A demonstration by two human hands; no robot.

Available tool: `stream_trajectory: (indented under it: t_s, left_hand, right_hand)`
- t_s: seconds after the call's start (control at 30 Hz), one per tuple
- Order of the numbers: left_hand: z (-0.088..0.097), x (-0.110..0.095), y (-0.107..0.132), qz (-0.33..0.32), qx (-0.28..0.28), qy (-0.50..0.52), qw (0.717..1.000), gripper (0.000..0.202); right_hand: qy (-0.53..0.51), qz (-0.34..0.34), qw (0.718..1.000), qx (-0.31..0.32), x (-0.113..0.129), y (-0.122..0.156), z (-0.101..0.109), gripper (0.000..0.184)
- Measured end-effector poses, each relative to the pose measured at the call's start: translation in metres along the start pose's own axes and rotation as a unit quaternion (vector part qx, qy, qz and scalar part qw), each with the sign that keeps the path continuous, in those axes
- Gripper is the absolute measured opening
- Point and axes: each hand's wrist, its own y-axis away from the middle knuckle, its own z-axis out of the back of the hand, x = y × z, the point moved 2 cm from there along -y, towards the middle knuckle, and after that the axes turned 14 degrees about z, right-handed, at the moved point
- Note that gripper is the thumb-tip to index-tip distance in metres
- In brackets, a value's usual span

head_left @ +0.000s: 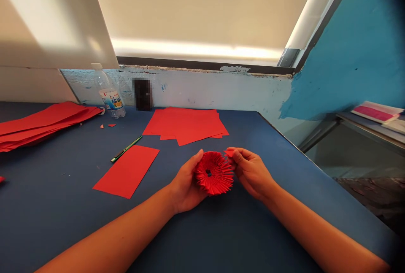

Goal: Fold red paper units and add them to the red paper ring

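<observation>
My left hand [189, 184] is wrapped round the left side of a round red folded-paper piece [217, 178], built of many thin pointed folds around a small dark hole. The piece is held above the blue table, its ringed face toward me. Close to its upper right edge, my right hand [253, 171] pinches a small folded red paper piece [229, 153] between thumb and fingers. Whether that small piece touches the round one I cannot tell. Some of my left fingers are hidden behind the round piece.
On the blue table [63, 222] lie a red paper sheet [128, 171], a green cutter knife [126, 149], a stack of red sheets [190, 123] and more red paper [41, 123]. A plastic bottle [110, 95] stands near the wall. Right of the table's edge is a shelf with books [378, 112].
</observation>
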Motion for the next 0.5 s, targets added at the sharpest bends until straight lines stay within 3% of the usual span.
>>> stream_trajectory:
  t_s: [0.2, 0.5]
  left_hand:
    - [0.0015, 0.0002, -0.0003, 0.012, -0.025, 0.001, 1.0, 0.045]
    - [-0.0011, -0.0003, -0.0007, 0.011, 0.002, 0.0, 1.0, 0.05]
  right_hand:
    - [-0.047, -0.007, 0.999, -0.007, -0.0009, 0.0004, -0.0026, 0.037]
    - [-0.069, -0.04, 0.997, -0.002, -0.0016, 0.0004, -0.0007, 0.03]
